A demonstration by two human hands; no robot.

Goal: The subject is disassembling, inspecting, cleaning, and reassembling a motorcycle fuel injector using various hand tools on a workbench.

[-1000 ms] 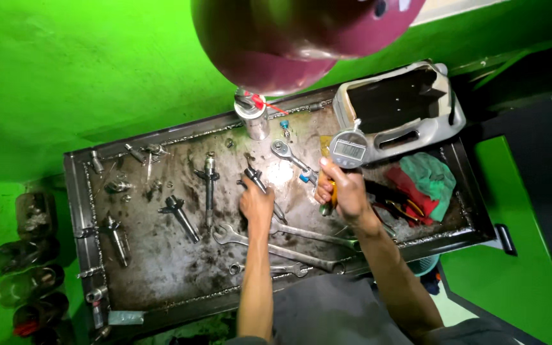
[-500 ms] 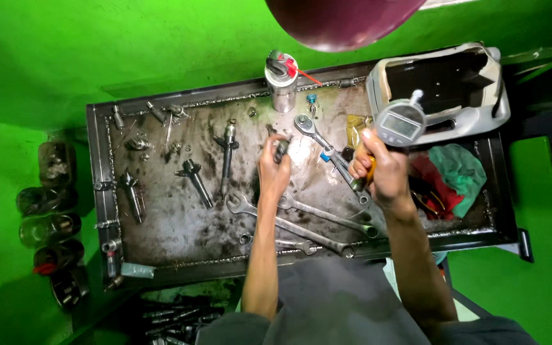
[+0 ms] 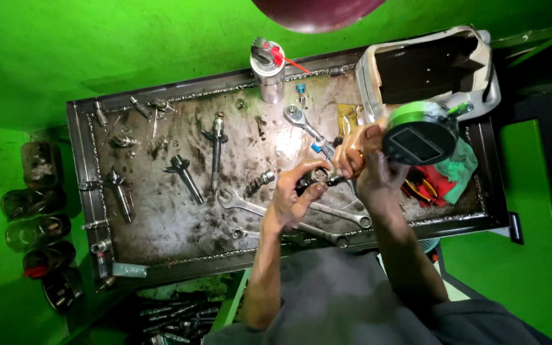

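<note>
Left hand (image 3: 292, 201): at 6 o'clock of the desk (image 3: 161, 223), grip clamped on a small metal part (image 3: 319, 175), thumb and fingers wrapped round it.
Right hand (image 3: 368, 163): just at 3 o'clock of the left, grip clamped on a round gauge (image 3: 420, 137) with a green rim; fingertips also touching the part.
Part: held above the desk near its middle, between both hands, not resting on anything; detail too small to make out.
Gauge: tilted, face towards the camera, stem end hidden behind the fingers.
Around: wrenches (image 3: 301, 217) lying at 6 o'clock below the hands, ratchet (image 3: 305, 124) at 12, spray can (image 3: 268, 76) at 12 by the rim, injectors (image 3: 215, 150) at 9, rag (image 3: 458, 169) and grey case (image 3: 429, 70) at 3.
Doing it well, as a judgement: keep the part steady in the left, bring the gauge stem square to it, avoid side load, read the face only once seated; keep both clear of the greasy desk.
</note>
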